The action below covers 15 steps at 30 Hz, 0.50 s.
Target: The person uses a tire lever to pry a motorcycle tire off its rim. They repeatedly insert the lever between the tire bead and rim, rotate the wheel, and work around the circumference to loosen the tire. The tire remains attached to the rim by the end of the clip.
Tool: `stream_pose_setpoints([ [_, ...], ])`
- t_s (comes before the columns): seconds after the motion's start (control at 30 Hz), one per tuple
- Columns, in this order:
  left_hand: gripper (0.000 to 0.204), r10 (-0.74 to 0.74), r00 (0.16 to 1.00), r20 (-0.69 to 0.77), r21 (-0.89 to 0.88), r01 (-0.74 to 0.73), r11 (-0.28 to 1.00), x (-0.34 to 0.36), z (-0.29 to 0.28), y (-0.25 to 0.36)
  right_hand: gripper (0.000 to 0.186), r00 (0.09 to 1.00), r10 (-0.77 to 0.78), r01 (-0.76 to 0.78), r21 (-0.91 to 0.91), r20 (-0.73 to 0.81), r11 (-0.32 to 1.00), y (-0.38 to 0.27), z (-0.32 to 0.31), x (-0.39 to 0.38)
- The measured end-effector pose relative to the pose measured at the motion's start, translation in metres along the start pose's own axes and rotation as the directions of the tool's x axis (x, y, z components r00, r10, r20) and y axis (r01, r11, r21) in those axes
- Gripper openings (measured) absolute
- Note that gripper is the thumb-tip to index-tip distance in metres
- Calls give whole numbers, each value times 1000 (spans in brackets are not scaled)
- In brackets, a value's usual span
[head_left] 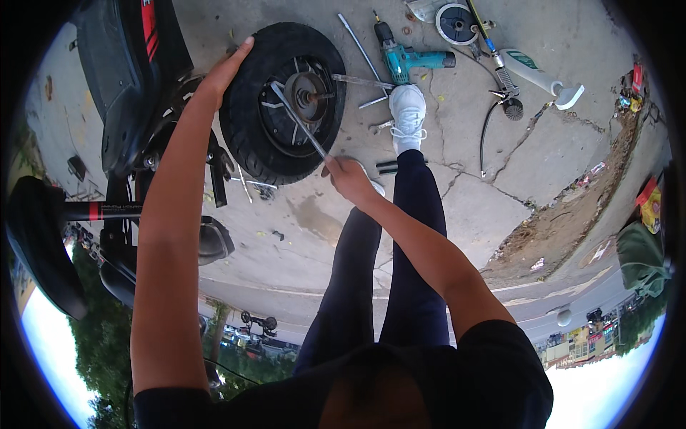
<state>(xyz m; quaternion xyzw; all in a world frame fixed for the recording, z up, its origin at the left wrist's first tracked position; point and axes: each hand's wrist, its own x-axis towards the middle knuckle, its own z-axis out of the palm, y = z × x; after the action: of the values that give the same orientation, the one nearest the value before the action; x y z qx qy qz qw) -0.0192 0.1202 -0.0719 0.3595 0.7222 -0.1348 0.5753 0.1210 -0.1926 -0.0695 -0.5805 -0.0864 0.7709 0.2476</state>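
A black tyre on a wheel, with a drum and axle at its hub, stands or leans on the concrete close to a scooter. My left hand lies along the tyre's upper left edge, fingers stretched out. Wrapped round the near end of a long metal tyre lever is my right hand. The lever slants up and left across the wheel's face, its far tip by the rim near the hub. A second flat metal bar reaches from the tyre's right edge towards my white shoe.
The dark scooter stands at the left. Beyond my shoe lie a teal cordless drill, a thin metal rod, a spanner, a small wheel, an inflator with hose and a white bottle. Cracked concrete meets bare dirt rightward.
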Motion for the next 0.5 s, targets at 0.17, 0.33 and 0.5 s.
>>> stream_pose_setpoints([
  [0.17,88,30,999,-27,-65,-32,997,1,0,-8,55,999,-41,41,22,12,999,1,22,38],
  [0.33,81,125,983,-131,-8,-127,992,-4,2,-18,60,994,-66,66,5,82,998,14,18,54],
  [0.5,78,196,961,-197,10,-198,980,-20,9,-30,56,980,-135,134,16,149,991,20,-9,61],
])
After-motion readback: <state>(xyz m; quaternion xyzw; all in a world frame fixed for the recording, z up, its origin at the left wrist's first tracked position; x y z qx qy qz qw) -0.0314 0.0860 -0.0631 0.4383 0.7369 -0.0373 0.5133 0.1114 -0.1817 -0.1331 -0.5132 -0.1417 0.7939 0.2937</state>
